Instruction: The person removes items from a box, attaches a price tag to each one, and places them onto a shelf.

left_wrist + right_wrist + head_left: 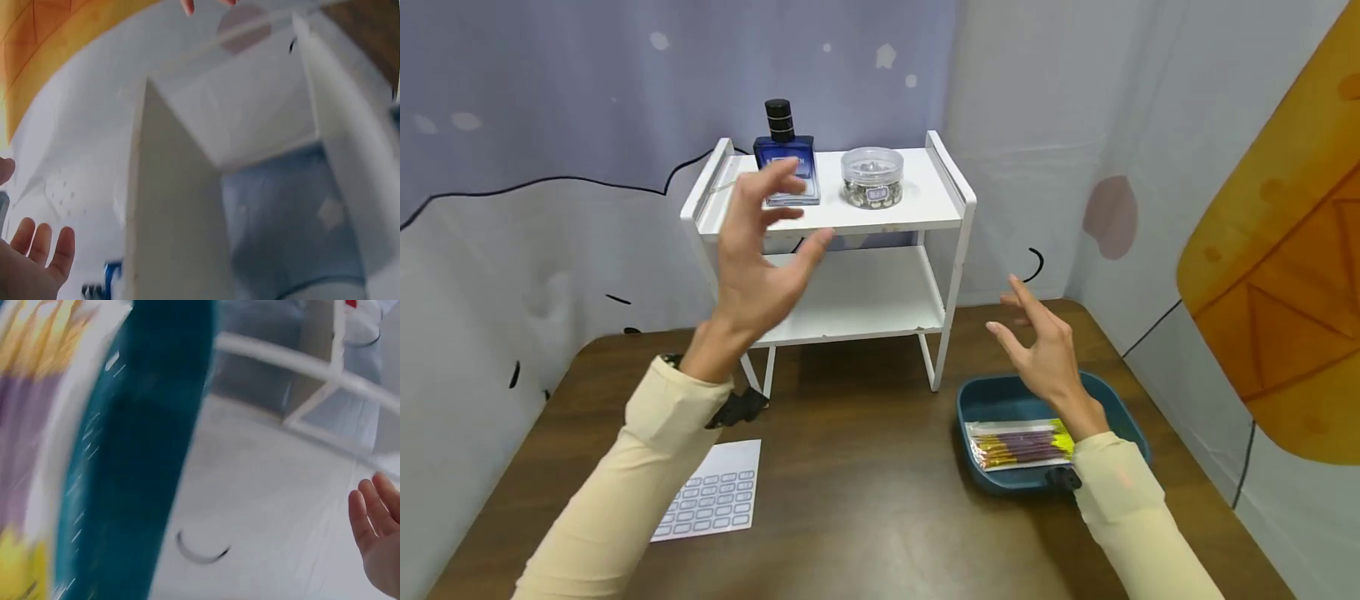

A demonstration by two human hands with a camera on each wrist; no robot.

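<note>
My left hand [751, 267] is raised in front of the white two-tier shelf [865, 287], fingers bent and thumb spread apart with nothing between them. Behind its fingers, on the top tier, stands a blue perfume bottle [782, 148] with a black cap, partly covered in the head view. To the bottle's right is a clear round jar [872, 179] with small pieces inside. My right hand [1043, 354] hovers over a teal basket [1000, 397], empty, its fingers extended and thumb apart. A clear packet of thin purple, gold and yellow sticks [1018, 443] lies in the basket.
A white sheet of small printed labels [718, 496] lies on the brown table [850, 500] beneath my left forearm. Patterned cloth [1030, 125] hangs behind the table, with an orange shape [1285, 275] at right. The shelf's lower tier sits under the top one.
</note>
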